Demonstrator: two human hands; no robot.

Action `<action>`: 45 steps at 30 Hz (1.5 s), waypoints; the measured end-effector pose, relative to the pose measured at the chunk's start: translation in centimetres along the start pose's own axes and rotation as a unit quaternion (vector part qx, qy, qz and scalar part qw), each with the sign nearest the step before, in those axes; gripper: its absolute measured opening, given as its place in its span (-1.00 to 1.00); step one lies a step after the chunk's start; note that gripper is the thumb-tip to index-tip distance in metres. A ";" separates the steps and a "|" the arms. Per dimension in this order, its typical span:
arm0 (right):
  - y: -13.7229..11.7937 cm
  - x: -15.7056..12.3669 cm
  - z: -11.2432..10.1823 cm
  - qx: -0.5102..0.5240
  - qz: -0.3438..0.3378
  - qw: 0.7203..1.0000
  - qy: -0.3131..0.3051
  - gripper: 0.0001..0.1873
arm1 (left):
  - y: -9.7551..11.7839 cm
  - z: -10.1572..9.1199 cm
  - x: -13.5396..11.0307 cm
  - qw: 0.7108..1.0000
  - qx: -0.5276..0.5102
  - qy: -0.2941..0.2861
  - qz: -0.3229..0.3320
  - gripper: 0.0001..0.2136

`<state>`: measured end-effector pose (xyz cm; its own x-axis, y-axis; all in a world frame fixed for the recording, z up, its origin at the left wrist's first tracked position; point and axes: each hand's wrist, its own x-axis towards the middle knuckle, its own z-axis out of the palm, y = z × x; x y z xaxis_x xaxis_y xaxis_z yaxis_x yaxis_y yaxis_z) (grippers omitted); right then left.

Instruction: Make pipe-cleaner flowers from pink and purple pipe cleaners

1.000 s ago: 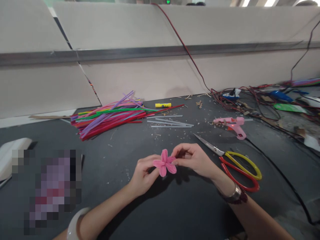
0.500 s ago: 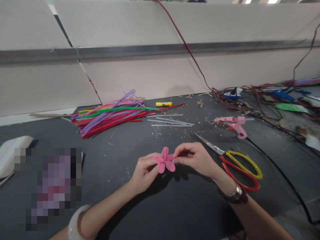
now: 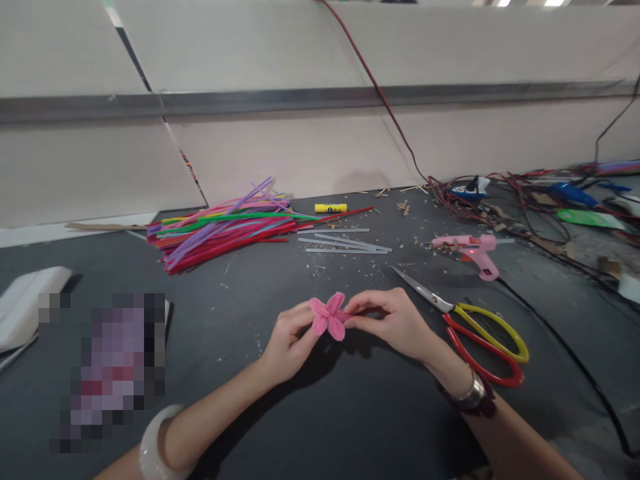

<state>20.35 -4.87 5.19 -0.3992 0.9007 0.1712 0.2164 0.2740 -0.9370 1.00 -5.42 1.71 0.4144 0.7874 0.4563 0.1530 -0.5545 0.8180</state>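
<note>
Between my hands, above the dark table, is a pink pipe-cleaner flower with several fuzzy looped petals facing me. My left hand pinches it from the left, the fingertips partly hidden behind the petals. From the right, my right hand grips a petal's edge between thumb and forefinger. Just right of that hand lie large scissors with one yellow and one red handle, blades slightly parted. Beyond the hands, several translucent glue sticks rest on the table.
A bundle of coloured pipe cleaners lies at the back left, beside a yellow glue tube. The pink glue gun trails a black cord at right. Tangled cables fill the back right. A white box-like object and a blurred-out item are at left.
The pink flower has turned in my fingers, so its petals sit at a different angle. My right fingers now hold a petal at its right side. The view has shifted slightly.
</note>
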 end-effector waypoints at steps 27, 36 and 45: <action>0.4 0.0 0.4 0.006 -0.015 0.999 0.033 -0.93 | -0.1 -0.1 0.0 1.000 -0.011 0.009 0.020 -0.80; 0.6 0.0 0.9 0.122 0.040 0.991 0.042 -0.90 | -0.2 0.0 0.0 0.999 -0.032 0.005 0.016 -0.82; 0.9 0.1 1.1 0.174 0.052 0.982 0.045 -0.89 | 0.1 -0.1 0.2 0.999 -0.043 0.002 0.009 -0.80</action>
<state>19.52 -4.94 4.01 -0.3079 0.9480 0.0807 -0.0714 0.0616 -0.9955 1.02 -5.31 1.86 0.4121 0.7785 0.4735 0.0667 -0.5440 0.8364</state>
